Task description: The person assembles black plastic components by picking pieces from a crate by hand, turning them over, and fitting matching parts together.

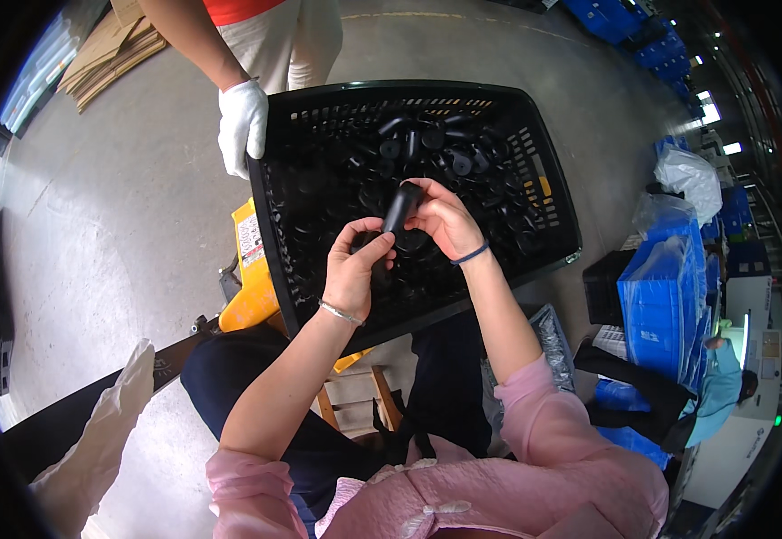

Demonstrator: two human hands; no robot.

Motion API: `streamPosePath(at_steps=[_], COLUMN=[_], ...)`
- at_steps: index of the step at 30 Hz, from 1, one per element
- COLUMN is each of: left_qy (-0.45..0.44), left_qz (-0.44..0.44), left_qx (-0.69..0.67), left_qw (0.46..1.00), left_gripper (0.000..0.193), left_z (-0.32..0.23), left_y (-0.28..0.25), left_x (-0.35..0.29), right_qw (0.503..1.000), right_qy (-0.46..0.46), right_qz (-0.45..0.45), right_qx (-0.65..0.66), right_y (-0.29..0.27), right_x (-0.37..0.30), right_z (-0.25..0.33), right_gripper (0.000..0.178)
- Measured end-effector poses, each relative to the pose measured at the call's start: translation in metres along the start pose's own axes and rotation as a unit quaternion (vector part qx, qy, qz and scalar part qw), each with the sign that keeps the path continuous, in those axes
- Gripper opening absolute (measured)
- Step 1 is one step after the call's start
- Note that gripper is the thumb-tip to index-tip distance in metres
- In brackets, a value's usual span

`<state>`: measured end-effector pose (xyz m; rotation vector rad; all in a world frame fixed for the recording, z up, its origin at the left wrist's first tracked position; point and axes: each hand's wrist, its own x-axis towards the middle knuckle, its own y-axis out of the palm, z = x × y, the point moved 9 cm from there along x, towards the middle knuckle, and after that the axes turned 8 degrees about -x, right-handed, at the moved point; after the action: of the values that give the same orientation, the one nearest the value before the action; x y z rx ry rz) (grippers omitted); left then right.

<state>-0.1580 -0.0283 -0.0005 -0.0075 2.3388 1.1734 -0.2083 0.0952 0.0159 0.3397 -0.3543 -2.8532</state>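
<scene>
Both my hands hold one black cylindrical plastic part (400, 208), tilted, above a large black crate. My left hand (351, 278) pinches its lower end between thumb and fingers. Around the upper end close the fingers of my right hand (446, 220). Beneath them the black crate (575, 211), with slotted walls, holds many similar black parts (458, 162) in a loose heap. My hands hide some of the heap in the middle.
A co-worker's white-gloved hand (243, 126) grips the crate's far left rim. Yellow equipment (252, 296) stands left of the crate. Flattened cardboard (113, 54) lies at the far left. Blue wrapped crates (665, 287) stand at the right, near another person (719, 395).
</scene>
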Motion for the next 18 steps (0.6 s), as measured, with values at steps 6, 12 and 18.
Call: streamPosePath(at_steps=[6, 12, 18], left_qy=[0.043, 0.035, 0.134], left_qz=[0.048, 0.062, -0.018], left_qx=[0.039, 0.069, 0.336], left_qw=[0.997, 0.995, 0.932], left_gripper=[0.022, 0.029, 0.082], left_z=[-0.006, 0.0, -0.011], left_y=[0.012, 0.01, 0.002], left_x=[-0.004, -0.003, -0.001], right_qw=[0.998, 0.997, 0.965], right_qy=[-0.025, -0.048, -0.018], right_qz=[0.036, 0.053, 0.133], right_qx=[0.041, 0.03, -0.224], right_y=[0.006, 0.009, 0.031], right_x=[0.002, 0.002, -0.002], right_z=[0.003, 0.008, -0.009], right_gripper=[0.026, 0.024, 0.027])
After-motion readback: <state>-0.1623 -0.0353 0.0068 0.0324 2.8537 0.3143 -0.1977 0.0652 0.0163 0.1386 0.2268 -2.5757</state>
